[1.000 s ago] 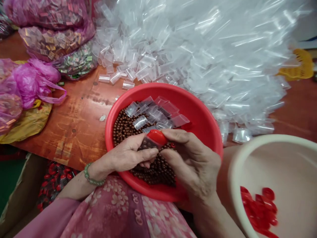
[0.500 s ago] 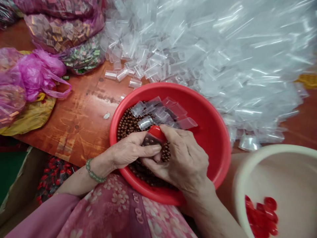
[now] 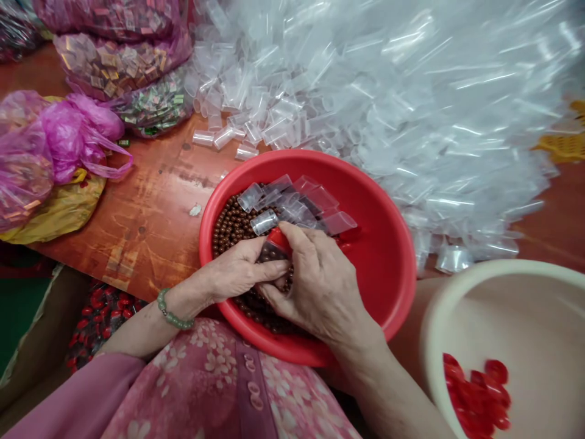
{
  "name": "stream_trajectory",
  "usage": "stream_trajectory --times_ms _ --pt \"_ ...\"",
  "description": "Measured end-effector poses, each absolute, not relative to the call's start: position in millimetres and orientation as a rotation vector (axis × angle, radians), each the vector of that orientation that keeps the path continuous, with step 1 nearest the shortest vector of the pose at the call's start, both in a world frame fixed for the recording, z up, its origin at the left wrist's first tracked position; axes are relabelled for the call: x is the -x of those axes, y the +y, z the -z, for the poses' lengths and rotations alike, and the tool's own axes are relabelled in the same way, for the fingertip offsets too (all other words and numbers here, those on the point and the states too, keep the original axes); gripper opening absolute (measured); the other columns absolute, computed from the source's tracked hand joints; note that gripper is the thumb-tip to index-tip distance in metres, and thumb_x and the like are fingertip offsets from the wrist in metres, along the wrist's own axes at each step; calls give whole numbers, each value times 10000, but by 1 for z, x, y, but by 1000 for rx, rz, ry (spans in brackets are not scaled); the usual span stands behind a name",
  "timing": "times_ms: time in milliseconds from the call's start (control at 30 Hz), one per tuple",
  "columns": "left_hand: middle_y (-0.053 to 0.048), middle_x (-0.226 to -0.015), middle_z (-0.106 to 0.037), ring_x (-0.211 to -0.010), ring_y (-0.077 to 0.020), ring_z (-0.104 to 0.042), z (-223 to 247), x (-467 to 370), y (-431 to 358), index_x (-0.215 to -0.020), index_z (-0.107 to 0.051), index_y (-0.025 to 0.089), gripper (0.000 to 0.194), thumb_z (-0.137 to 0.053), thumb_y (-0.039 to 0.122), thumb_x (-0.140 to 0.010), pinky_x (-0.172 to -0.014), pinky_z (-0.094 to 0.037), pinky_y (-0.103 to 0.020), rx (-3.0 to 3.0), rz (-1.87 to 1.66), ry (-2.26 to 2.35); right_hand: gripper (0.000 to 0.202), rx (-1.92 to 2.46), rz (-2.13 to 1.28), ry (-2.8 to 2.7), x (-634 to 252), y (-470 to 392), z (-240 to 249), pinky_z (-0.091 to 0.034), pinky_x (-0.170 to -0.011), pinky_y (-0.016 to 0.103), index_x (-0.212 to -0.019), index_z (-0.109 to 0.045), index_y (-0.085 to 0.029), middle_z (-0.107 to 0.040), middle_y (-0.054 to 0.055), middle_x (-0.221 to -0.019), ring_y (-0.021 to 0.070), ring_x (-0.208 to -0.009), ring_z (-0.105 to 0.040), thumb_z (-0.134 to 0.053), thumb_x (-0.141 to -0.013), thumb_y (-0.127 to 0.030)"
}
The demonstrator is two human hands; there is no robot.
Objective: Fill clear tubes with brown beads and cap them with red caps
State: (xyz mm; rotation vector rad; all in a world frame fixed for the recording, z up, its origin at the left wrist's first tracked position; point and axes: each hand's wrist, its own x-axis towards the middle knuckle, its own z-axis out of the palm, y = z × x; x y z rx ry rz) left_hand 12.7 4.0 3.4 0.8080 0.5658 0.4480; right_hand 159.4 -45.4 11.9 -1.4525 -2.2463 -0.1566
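My left hand point(image 3: 242, 268) grips a clear plastic tube point(image 3: 273, 250) with brown balls inside and a red cap at its upper end. Around the red cap end, my right hand point(image 3: 320, 280) is closed, its fingers pressing over the cap and hiding part of it. Both hands are over a red basin point(image 3: 379, 244). Brown balls point(image 3: 228, 222) fill the basin's left side, and several clear tubes point(image 3: 297, 207) lie on top of them. A few red pieces show behind my right hand on the basin wall.
A large heap of clear tubes point(image 3: 365, 91) covers the back of the table point(image 3: 155, 195). Pink bags point(image 3: 73, 134) of small pieces stand at left. On the right, a cream tub point(image 3: 525, 305) holds red caps point(image 3: 479, 396). Filled red-capped tubes point(image 3: 100, 317) lie below the table edge.
Both hands stay on the tube, and my right hand has shifted slightly left and up, its fingers covering more of the red cap. The whole view has shifted a little.
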Motion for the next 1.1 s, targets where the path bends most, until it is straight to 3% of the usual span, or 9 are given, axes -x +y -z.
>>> stream_trajectory --times_ms 267,400,467,567,633,933,1100 --pt "13 -723 -539 -673 -98 -479 4 -11 1 -770 -535 147 325 -717 417 -778 -659 -402 -238 -871 -437 481 641 1377 -9 -2214 -161 -46 -12 -569 -770 424 -1376 -386 -128 -619 159 -1052 288 -954 -625 -621 -801 -284" --pt "18 -746 -525 -706 -110 -478 -1 -11 3 -794 -524 159 149 -616 272 -827 -719 -422 -251 -1032 -468 558 649 1405 -429 -2053 -167 -49 -14 -560 -816 418 -1365 -435 -172 -623 138 -1106 274 -992 -628 -703 -798 -339" --pt "-4 -827 -569 -796 -140 -520 -5 -11 3 -877 -560 155 98 -573 246 -845 -801 -443 -282 -1151 -467 611 505 1411 -649 -1819 -170 -50 -14 -551 -850 396 -1284 -538 -226 -656 92 -1096 242 -986 -646 -710 -821 -336" --pt "-35 -936 -622 -885 -176 -556 -7 -10 3 -985 -595 143 173 -535 261 -872 -873 -456 -326 -1333 -404 683 218 1447 -817 -1448 -171 -51 -13 -552 -827 332 -1083 -678 -271 -713 16 -973 173 -882 -680 -670 -868 -240" --pt "-45 -980 -645 -907 -183 -575 -6 -9 2 -1041 -600 144 212 -519 264 -886 -881 -470 -336 -1412 -381 700 179 1445 -872 -1327 -171 -51 -14 -554 -812 299 -1009 -719 -286 -733 -9 -928 148 -850 -690 -685 -854 -202" --pt "-61 -1040 -666 -971 -204 -592 -5 -7 5 -1053 -593 153 205 -506 240 -889 -905 -479 -359 -1483 -293 643 203 1442 -815 -1361 -168 -56 -14 -576 -748 261 -955 -745 -282 -745 -21 -875 134 -790 -699 -716 -814 -139" --pt "-11 -826 -600 -795 -167 -529 -3 -7 6 -874 -552 175 83 -558 252 -845 -776 -445 -312 -1345 -297 628 226 1505 -538 -1622 -168 -61 -14 -584 -738 304 -1071 -690 -277 -736 12 -913 165 -801 -701 -658 -870 -179"
